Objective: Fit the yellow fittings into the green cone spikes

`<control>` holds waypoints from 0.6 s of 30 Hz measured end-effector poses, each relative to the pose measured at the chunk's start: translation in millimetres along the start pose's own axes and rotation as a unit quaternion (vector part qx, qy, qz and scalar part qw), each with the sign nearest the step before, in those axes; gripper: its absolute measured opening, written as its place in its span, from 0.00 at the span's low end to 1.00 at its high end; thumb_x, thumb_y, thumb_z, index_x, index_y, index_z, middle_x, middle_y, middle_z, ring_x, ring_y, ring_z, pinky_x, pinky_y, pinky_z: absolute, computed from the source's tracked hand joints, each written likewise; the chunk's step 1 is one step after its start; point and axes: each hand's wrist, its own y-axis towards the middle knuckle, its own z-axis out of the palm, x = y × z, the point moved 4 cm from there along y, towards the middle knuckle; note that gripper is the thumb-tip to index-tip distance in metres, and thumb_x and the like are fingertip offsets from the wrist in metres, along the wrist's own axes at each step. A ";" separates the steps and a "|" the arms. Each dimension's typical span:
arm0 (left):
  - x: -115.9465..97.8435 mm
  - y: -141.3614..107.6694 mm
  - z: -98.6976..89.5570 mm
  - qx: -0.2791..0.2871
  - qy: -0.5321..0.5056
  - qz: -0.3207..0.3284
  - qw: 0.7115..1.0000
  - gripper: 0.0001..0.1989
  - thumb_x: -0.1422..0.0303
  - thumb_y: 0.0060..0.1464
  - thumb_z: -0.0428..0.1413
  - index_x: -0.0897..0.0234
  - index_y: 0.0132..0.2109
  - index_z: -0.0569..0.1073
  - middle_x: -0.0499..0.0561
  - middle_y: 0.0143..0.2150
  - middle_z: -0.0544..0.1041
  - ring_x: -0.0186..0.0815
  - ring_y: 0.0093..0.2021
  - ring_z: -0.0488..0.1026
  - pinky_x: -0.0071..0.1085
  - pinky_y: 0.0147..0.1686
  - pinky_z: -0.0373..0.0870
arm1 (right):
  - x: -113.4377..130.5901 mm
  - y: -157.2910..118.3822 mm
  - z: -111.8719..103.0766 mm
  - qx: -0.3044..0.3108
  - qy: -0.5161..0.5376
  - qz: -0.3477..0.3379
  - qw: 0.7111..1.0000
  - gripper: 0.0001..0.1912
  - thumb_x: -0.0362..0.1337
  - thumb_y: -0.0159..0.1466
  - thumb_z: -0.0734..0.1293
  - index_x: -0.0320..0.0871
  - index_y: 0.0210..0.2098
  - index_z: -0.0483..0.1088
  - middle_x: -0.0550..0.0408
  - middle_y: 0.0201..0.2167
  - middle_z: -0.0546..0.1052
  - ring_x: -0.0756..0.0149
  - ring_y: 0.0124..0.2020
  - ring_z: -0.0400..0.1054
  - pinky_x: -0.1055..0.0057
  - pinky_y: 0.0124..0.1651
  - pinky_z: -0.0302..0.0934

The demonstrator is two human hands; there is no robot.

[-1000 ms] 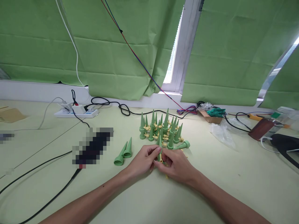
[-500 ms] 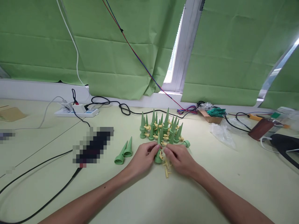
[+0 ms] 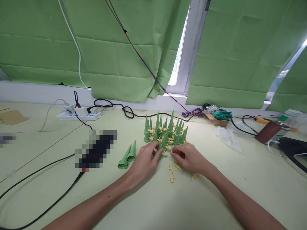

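Several green cones with yellow valve pieces stand in a cluster (image 3: 170, 126) on the table. My left hand (image 3: 147, 159) is closed on a green cone (image 3: 160, 152) with a yellow piece at the cluster's front edge. Beside the cluster's front right, my right hand (image 3: 188, 157) has its fingers pinched together; what they hold, if anything, is hidden. Loose yellow pieces (image 3: 171, 176) lie on the table between and below the hands. Two green cones (image 3: 131, 152) rest on their own to the left of my left hand.
A blurred dark device (image 3: 97, 151) with a black cable lies at the left, before a white power strip (image 3: 79, 115). A small cardboard box (image 3: 219, 122), plastic bags and a dark red bottle (image 3: 268, 131) are at the right.
My left hand has moved slightly forward, setting the cone it grips against the cluster. My right hand has shifted a little to the right, uncovering more loose yellow pieces.
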 end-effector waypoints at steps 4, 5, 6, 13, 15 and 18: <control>2.3 -0.5 1.7 0.004 0.004 -0.004 1.000 0.11 0.61 0.62 0.50 0.62 0.33 0.67 0.48 0.30 0.71 0.35 0.28 0.68 0.29 0.27 0.61 | -0.5 -0.9 -2.2 0.034 -0.019 0.011 0.999 0.08 0.34 0.63 0.64 0.44 0.27 0.71 0.62 0.16 0.68 0.71 0.19 0.58 0.74 0.24 0.48; 2.6 -0.9 2.0 0.005 0.003 -0.009 1.000 0.11 0.60 0.62 0.50 0.62 0.36 0.68 0.49 0.32 0.72 0.35 0.28 0.69 0.29 0.27 0.61 | -0.9 -1.1 -2.6 0.043 -0.025 0.012 0.999 0.08 0.33 0.63 0.65 0.44 0.26 0.70 0.62 0.16 0.68 0.71 0.18 0.58 0.74 0.24 0.47; 2.7 -1.4 2.1 0.003 0.000 -0.018 1.000 0.10 0.59 0.62 0.50 0.62 0.39 0.68 0.50 0.35 0.73 0.34 0.28 0.69 0.29 0.27 0.62 | -1.4 -1.3 -2.6 0.051 -0.030 0.014 0.998 0.08 0.33 0.62 0.65 0.44 0.26 0.70 0.62 0.16 0.67 0.71 0.18 0.58 0.74 0.23 0.47; -6.3 -6.2 -8.0 -0.079 -0.042 -0.056 0.994 0.14 0.56 0.60 0.53 0.59 0.45 0.61 0.47 0.40 0.69 0.28 0.25 0.65 0.27 0.26 0.62 | -4.3 -2.8 1.1 0.067 -0.033 0.008 0.997 0.07 0.31 0.60 0.68 0.44 0.26 0.70 0.62 0.16 0.68 0.71 0.18 0.57 0.74 0.23 0.45; -10.1 -6.9 -10.3 -0.090 -0.048 -0.040 0.994 0.11 0.58 0.61 0.52 0.60 0.39 0.62 0.44 0.32 0.67 0.28 0.23 0.63 0.26 0.26 0.60 | -4.4 -3.1 1.7 0.067 -0.027 0.008 0.997 0.07 0.31 0.60 0.68 0.44 0.25 0.69 0.61 0.16 0.68 0.71 0.18 0.58 0.74 0.23 0.45; -15.0 -7.9 -7.0 -0.052 -0.031 0.014 0.998 0.14 0.60 0.64 0.50 0.62 0.31 0.63 0.43 0.24 0.63 0.29 0.23 0.60 0.27 0.25 0.57 | -4.1 -3.3 2.3 0.073 -0.026 0.008 0.997 0.09 0.30 0.60 0.67 0.43 0.24 0.67 0.61 0.17 0.69 0.71 0.19 0.58 0.74 0.24 0.46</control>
